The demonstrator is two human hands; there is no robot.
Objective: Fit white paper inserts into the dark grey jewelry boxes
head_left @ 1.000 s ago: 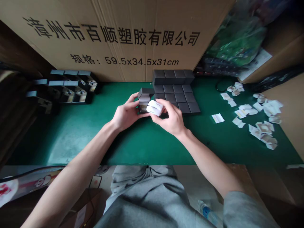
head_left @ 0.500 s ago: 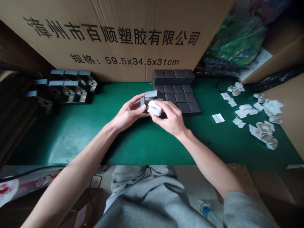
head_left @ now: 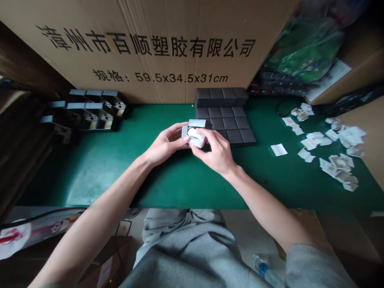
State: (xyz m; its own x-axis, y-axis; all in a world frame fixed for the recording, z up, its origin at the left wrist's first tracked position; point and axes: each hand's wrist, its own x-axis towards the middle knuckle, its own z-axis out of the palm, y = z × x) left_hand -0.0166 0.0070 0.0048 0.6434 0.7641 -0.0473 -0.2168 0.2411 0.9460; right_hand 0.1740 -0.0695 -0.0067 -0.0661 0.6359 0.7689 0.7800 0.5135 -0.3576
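Over the middle of the green table, my left hand (head_left: 164, 146) is closed around a small black hinged box (head_left: 198, 123) with its lid up. A folded white card insert (head_left: 196, 140) sits at the mouth of the box, partly inside it or just in front; I cannot tell which. My right hand (head_left: 218, 151) pinches this insert between thumb and fingers from the right. The inside of the box is mostly hidden by the insert and fingers. Just behind my hands stand closed black boxes (head_left: 234, 124) in tight rows.
Open black boxes (head_left: 96, 116) are grouped at the left of the green table (head_left: 168, 184). Several white card pieces (head_left: 312, 141) lie scattered on the right, with one (head_left: 279, 150) apart from them. A large cardboard carton (head_left: 168, 20) stands along the back.
The open box and white insert have tilted slightly and come a little lower between my hands. My grip is the same. The whole view has shifted slightly.
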